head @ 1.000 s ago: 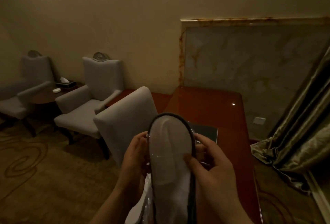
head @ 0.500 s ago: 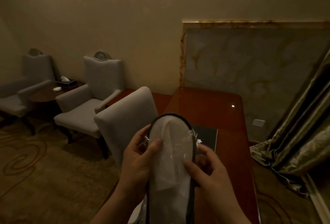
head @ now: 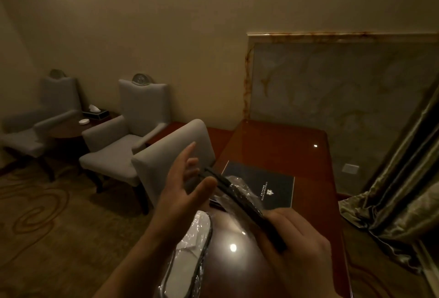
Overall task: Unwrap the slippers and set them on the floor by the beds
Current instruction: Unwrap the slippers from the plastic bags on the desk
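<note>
Two hands in view. Right hand (head: 298, 245) closed around the near end of one dark-edged slipper (head: 240, 199), held edge-on and tilted, its far end pointing up-left over the red-brown surface (head: 280, 145). Crinkled clear plastic wrap (head: 240, 186) clings to that slipper around its middle. Left hand (head: 183, 191) open, fingers spread, palm facing the slipper's far tip, thumb just beside or touching the dark edge, can't tell which. Second slipper (head: 187, 252), white with dark trim, lies flat near the left edge of the surface, in front of the hands, still in shiny plastic. One dark booklet (head: 268, 188) lies flat on the surface just beyond the held slipper. Three grey chairs: one (head: 166, 162) pushed up at the surface's left side, two armchairs (head: 123, 141) (head: 40, 126) further left. Small round side table (head: 71, 126) between the armchairs holds one tissue box (head: 96, 112) and one small white dish (head: 84, 121). Curtain (head: 408, 183) bunched at right. Patterned carpet (head: 47, 214) at left
</note>
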